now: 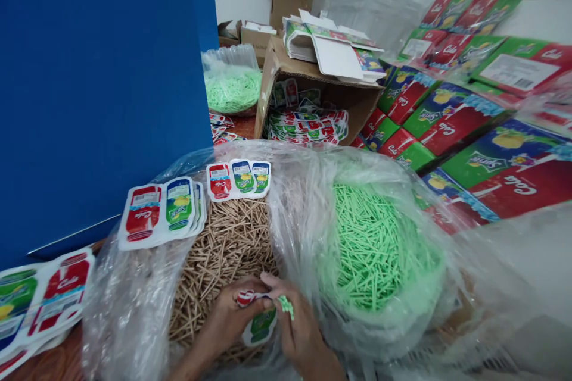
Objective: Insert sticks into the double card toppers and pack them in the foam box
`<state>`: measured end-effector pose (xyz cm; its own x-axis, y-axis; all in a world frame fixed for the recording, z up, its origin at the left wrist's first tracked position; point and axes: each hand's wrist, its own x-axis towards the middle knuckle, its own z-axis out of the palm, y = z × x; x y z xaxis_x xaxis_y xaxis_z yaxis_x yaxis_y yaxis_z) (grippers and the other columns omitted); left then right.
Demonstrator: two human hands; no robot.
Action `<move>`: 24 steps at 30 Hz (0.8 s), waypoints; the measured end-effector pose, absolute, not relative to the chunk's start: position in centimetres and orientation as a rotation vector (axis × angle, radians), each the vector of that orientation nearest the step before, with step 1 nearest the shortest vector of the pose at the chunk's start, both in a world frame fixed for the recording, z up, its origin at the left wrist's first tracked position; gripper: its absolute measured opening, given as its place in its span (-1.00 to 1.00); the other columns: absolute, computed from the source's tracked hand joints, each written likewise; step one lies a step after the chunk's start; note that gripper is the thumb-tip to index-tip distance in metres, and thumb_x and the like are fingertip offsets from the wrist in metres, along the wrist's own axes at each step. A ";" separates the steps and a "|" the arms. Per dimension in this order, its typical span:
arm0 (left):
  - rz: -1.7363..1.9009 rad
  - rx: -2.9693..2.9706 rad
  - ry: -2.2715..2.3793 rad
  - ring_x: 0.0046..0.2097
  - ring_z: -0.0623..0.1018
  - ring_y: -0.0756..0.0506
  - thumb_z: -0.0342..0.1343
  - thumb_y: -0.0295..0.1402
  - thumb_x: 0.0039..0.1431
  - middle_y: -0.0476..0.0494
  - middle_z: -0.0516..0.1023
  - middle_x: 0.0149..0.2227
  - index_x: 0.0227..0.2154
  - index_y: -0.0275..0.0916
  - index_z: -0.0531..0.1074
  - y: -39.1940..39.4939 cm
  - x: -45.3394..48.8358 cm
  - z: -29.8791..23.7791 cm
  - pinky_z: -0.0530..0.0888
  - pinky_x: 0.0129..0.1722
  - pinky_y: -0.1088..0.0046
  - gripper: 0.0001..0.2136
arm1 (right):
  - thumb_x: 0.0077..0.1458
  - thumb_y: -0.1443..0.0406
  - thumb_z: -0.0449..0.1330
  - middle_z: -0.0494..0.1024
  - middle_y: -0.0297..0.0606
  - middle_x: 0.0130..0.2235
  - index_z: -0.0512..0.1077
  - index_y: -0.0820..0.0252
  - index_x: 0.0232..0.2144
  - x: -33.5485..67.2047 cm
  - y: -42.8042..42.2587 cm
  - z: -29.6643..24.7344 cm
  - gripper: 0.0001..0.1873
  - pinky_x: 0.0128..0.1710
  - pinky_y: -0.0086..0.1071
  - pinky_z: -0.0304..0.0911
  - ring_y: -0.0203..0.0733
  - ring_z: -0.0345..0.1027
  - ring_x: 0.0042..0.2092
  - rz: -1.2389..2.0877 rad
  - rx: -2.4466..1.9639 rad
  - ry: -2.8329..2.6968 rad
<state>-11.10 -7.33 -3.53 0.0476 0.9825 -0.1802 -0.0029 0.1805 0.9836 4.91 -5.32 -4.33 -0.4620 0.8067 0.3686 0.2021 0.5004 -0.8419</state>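
Near the bottom middle, my left hand (230, 317) is closed on a printed packet (260, 328) with a green front and a red-and-white edge, bent at the top. Beside it, my right hand (301, 327) pinches a small bunch of light green sticks (286, 306) against the packet's upper edge. Both hands are over an open clear plastic bag (134, 303) full of brown sticks (227, 238). To their right, a second clear bag (429, 303) holds light green sticks (366, 244). My fingers cover part of the packet.
Cola and Sprite printed packets (161, 211) lie on the bag's left side, more packets (239, 178) at its back. Another stack (58, 292) is at far left. A blue panel (98, 83) stands left. Behind are a cardboard box (361, 104) of packets and stacked printed boxes (469, 125).
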 end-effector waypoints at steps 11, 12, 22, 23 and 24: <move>1.207 1.158 1.204 -0.27 0.54 -0.05 0.18 -0.41 0.04 -0.05 0.61 -0.35 -0.46 -0.16 0.61 -8.2 -12.0 -5.2 0.42 -0.19 0.54 -0.90 | 0.21 0.42 -0.08 0.50 -0.09 -0.05 0.22 0.19 -0.08 4.5 -5.2 -3.9 -0.76 0.00 -0.30 0.33 -0.20 0.35 0.04 0.625 -0.740 -2.235; 1.211 1.161 1.204 -0.27 0.55 -0.05 0.18 -0.42 0.05 -0.05 0.62 -0.35 -0.46 -0.16 0.61 -8.3 -12.1 -5.4 0.42 -0.20 0.55 -0.89 | 0.22 0.42 -0.09 0.50 -0.09 -0.05 0.22 0.19 -0.08 4.5 -5.3 -4.1 -0.76 -0.02 -0.31 0.34 -0.20 0.36 0.02 0.629 -0.748 -2.238; 1.265 1.242 1.199 -0.28 0.57 -0.03 0.20 -0.50 0.03 -0.05 0.64 -0.33 -0.38 -0.11 0.62 -8.4 -12.7 -5.5 0.46 -0.23 0.57 -0.83 | 0.23 0.39 -0.06 0.50 -0.09 -0.03 0.19 0.21 0.05 3.9 -6.0 -3.6 -0.67 0.00 -0.34 0.34 -0.20 0.37 0.03 0.588 -0.737 -2.227; 1.262 1.273 1.202 -0.27 0.57 -0.04 0.19 -0.51 0.04 -0.05 0.64 -0.32 -0.36 -0.10 0.62 -8.4 -12.8 -5.3 0.46 -0.22 0.56 -0.82 | 0.24 0.36 -0.05 0.49 -0.09 -0.01 0.17 0.20 0.09 3.9 -6.2 -3.6 -0.64 0.00 -0.33 0.33 -0.19 0.37 0.04 0.623 -0.778 -2.212; 1.253 1.305 1.207 -0.26 0.57 -0.04 0.19 -0.51 0.04 -0.06 0.64 -0.31 -0.35 -0.10 0.61 -8.5 -12.8 -5.3 0.46 -0.21 0.54 -0.82 | 0.25 0.33 -0.05 0.46 -0.08 0.02 0.12 0.20 0.13 3.9 -6.5 -3.8 -0.60 0.00 -0.31 0.34 -0.17 0.36 0.05 0.667 -0.833 -2.178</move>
